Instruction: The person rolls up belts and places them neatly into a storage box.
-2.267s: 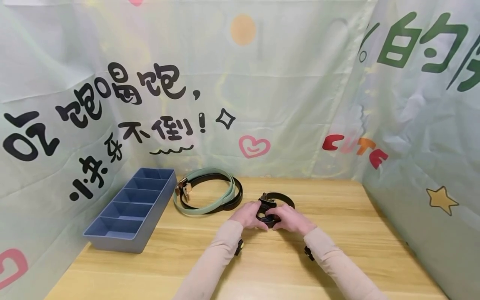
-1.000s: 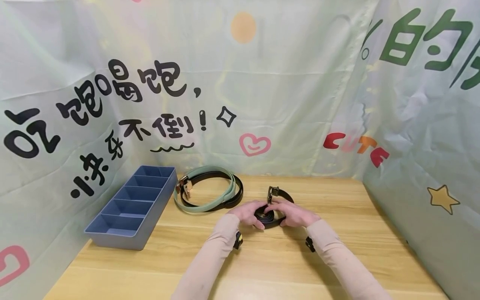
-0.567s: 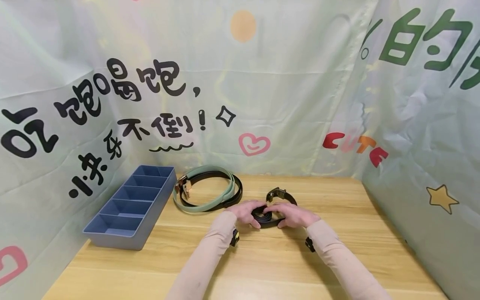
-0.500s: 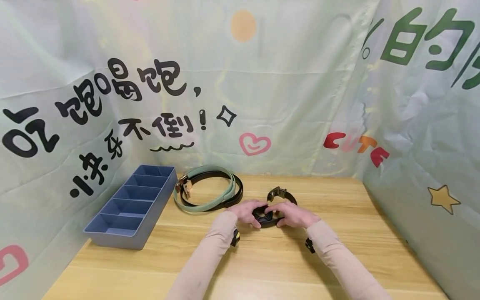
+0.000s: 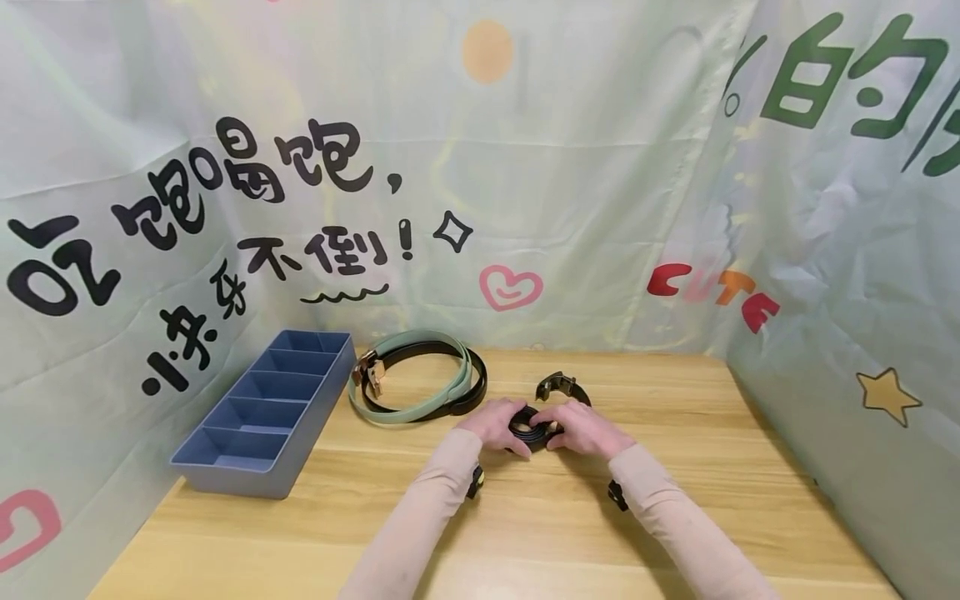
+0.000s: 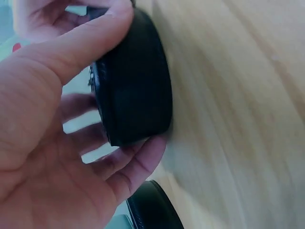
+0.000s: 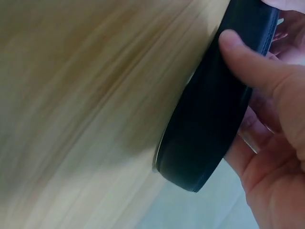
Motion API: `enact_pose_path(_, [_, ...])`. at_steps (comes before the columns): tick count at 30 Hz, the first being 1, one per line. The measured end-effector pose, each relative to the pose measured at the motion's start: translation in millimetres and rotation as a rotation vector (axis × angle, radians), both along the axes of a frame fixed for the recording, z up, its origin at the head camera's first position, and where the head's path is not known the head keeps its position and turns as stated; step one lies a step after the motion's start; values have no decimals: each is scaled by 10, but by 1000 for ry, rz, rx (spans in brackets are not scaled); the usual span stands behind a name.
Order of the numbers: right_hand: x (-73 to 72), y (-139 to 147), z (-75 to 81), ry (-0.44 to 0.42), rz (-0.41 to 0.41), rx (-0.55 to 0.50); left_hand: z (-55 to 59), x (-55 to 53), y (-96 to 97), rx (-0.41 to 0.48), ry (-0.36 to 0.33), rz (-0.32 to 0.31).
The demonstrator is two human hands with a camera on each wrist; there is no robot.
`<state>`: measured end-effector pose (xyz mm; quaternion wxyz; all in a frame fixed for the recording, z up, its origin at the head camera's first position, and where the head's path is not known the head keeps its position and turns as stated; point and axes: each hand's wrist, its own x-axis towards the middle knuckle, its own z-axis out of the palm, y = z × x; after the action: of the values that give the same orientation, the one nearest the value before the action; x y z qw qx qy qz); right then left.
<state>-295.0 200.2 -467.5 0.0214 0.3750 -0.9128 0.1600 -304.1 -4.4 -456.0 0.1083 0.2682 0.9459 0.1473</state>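
Note:
A black belt (image 5: 529, 435) is partly rolled into a coil on the table, between both hands. Its metal buckle (image 5: 557, 384) stands at the end of the loose strap, beyond the right hand's fingers. My left hand (image 5: 495, 423) grips the coil from the left; in the left wrist view its thumb lies along the outer turn of the belt (image 6: 136, 81) and its fingers curl around the other side. My right hand (image 5: 588, 429) holds the strap at the coil's right; the right wrist view shows its thumb pressed flat on the black strap (image 7: 205, 114), fingers behind it.
A light green belt (image 5: 401, 418) and another black belt (image 5: 480, 387) lie looped together at the back, left of the hands. Further left stands a blue-grey tray (image 5: 300, 442) with several compartments. Printed cloth (image 5: 570, 208) encloses the wooden table (image 5: 675, 517).
Over the last half second the coil has shifted slightly right and my right hand slightly left, so less strap shows between them. Earlier the buckle stood nearer the coil; it has since swung away.

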Motion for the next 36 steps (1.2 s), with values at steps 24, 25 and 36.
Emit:
enact_pose_path(24, [20, 48, 58, -168, -2, -26, -14, 67, 85, 1, 7, 38])
enact_pose_path(25, [20, 48, 58, -156, -4, -19, -11, 68, 86, 4, 11, 41])
enact_pose_path(36, [18, 95, 59, -172, -12, -33, -17, 19, 50, 46, 58, -36])
